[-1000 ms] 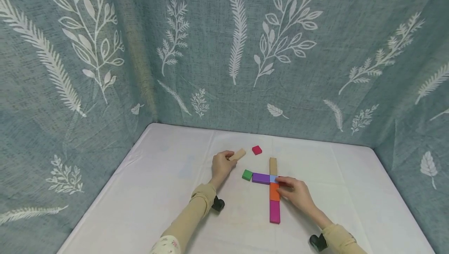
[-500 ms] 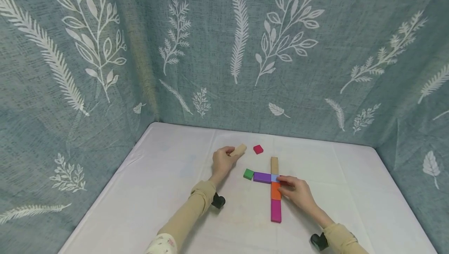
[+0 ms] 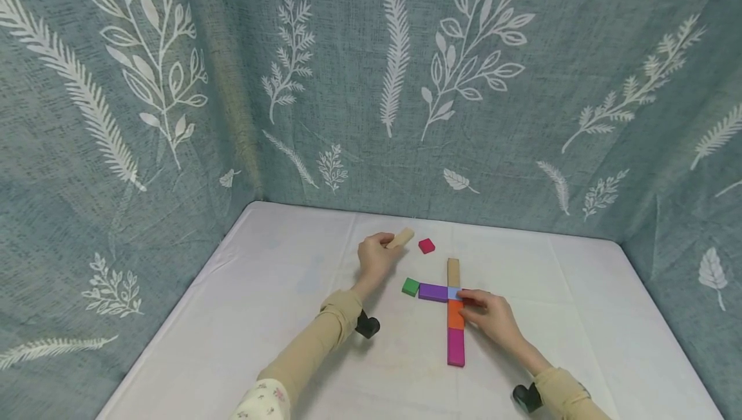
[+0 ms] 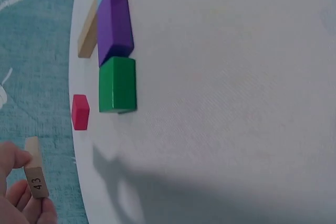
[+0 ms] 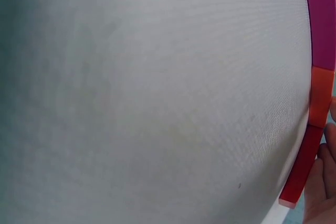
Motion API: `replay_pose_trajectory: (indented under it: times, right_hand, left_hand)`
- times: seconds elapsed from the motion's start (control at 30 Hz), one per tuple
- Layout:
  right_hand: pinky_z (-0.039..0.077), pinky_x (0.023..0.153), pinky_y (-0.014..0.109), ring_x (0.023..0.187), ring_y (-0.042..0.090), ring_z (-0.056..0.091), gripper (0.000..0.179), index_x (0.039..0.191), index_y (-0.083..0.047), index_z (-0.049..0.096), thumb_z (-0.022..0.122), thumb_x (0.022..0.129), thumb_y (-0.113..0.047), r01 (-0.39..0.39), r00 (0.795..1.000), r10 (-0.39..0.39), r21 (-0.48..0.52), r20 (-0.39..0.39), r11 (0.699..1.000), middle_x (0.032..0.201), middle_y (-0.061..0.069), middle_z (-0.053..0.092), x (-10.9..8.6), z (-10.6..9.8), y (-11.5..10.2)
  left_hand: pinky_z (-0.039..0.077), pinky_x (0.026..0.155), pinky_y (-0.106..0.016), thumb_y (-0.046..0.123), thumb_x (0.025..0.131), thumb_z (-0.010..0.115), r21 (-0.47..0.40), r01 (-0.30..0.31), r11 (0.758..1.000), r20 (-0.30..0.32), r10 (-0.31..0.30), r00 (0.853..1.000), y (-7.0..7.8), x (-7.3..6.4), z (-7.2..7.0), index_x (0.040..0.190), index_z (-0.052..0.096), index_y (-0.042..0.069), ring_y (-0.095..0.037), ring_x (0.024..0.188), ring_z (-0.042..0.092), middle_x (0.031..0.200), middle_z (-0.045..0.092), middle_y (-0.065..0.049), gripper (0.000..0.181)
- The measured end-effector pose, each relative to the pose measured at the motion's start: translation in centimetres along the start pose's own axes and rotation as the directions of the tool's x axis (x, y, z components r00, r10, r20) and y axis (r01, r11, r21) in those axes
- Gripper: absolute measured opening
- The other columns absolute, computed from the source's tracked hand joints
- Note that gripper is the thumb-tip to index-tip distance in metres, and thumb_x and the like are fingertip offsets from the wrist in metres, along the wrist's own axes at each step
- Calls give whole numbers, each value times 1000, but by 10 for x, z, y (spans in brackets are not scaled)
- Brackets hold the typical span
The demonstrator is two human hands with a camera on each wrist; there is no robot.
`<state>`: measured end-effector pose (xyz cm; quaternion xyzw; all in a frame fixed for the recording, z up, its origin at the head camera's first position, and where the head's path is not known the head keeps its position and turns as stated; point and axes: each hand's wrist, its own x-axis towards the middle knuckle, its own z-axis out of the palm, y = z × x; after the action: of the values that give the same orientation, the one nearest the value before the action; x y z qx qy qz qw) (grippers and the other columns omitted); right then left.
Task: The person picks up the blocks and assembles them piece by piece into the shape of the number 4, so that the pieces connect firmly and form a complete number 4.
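My left hand [image 3: 377,256] pinches a plain wooden block [image 3: 401,238] above the far side of the table; its end is marked 43 in the left wrist view. My right hand [image 3: 494,317] rests against a cross of coloured blocks, fingertips at the light blue block [image 3: 454,293] and thumb by the orange block [image 3: 455,315]. A red block [image 5: 302,166], mostly hidden under that hand in the head view, runs right from the centre. Purple block [image 3: 433,292] extends left, ending at a green block [image 3: 410,286]; a magenta block [image 3: 456,347] forms the near end.
Another plain wooden block [image 3: 453,272] makes the cross's far arm. One small crimson block [image 3: 426,246] lies apart, near the held block. A white cloth covers the table [image 3: 278,317], and a teal leaf-patterned curtain [image 3: 359,85] hangs behind and at both sides.
My left hand has moved away from me and slightly right with the wooden block, closer to the small crimson block. The right hand and the cross have stayed in place.
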<state>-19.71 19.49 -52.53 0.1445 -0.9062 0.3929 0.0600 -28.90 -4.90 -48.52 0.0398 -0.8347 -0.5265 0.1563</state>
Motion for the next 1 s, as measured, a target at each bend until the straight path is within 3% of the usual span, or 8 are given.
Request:
replay_pose_trajectory:
  times: [0.2, 0.47, 0.7, 1.0]
  right_hand:
    - [53, 87, 39, 100, 27, 66, 36, 114, -2, 68, 74, 78, -3, 3, 1000, -3, 0, 2, 1000, 110, 12, 70, 0, -1, -1]
    - [54, 87, 39, 101, 27, 65, 36, 115, -2, 67, 73, 79, -3, -1, 1000, 1, 2, 17, 1000, 111, 12, 70, 0, -2, 0]
    - [53, 88, 40, 102, 28, 65, 37, 115, -2, 67, 73, 79, -4, -12, 1000, 12, 6, 20, 1000, 112, 12, 69, 0, -2, 0]
    - [53, 89, 40, 103, 28, 65, 37, 116, -3, 67, 73, 80, -4, -23, 999, 23, 1, 23, 1000, 113, 12, 69, 1, -1, 0]
  left_hand:
    - [56, 75, -36, 8, 76, 75, -24, 0, 1000, 9, 0, 1000, 12, -3, 3, 100, 73, -1, -26, 86, 69, 93, 73, -16, 26]
    - [56, 73, -34, 9, 75, 76, 11, 29, 1000, 12, -29, 999, 20, -10, 11, 99, 73, 1, -25, 84, 69, 91, 74, -14, 25]
    - [52, 66, -28, 17, 74, 79, 27, 58, 998, 27, -59, 998, 19, -23, 23, 97, 74, 2, -21, 79, 68, 88, 74, -12, 28]
    - [51, 67, -28, 23, 77, 78, 38, 84, 996, 39, -85, 996, 15, -36, 36, 96, 74, 3, -20, 80, 67, 89, 74, -10, 28]
